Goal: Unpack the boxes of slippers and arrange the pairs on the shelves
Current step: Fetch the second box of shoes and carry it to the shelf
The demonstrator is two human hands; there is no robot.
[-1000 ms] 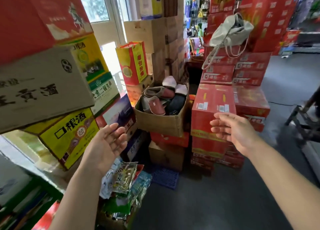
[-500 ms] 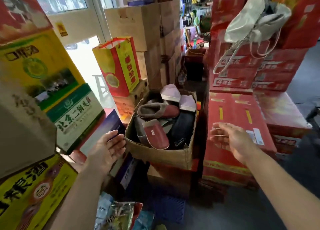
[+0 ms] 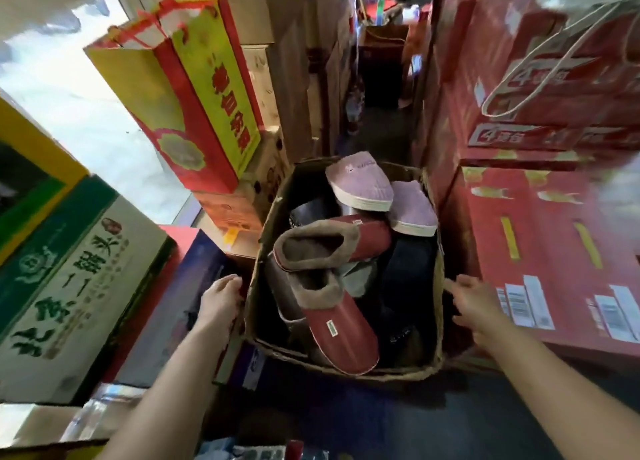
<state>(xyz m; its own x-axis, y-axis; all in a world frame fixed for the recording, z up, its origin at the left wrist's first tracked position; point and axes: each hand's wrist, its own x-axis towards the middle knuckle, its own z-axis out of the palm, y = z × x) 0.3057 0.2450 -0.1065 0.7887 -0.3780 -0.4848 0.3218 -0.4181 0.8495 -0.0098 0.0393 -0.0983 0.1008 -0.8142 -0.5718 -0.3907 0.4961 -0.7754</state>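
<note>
slipper box is wedged tight: red cartons just beside its r wall, a blue carton and a green/white carton crowding its l wall, w/ only narrow slots each side, where the left hand and right hand sit w/ fingers out straight. top of box is open and free from above, tho red slippers and pink slippers heap over the rim. behind it a red/yellow gift bag leans over the l back corner, and the aisle beyond is a thin gap between carton stacks.
</note>
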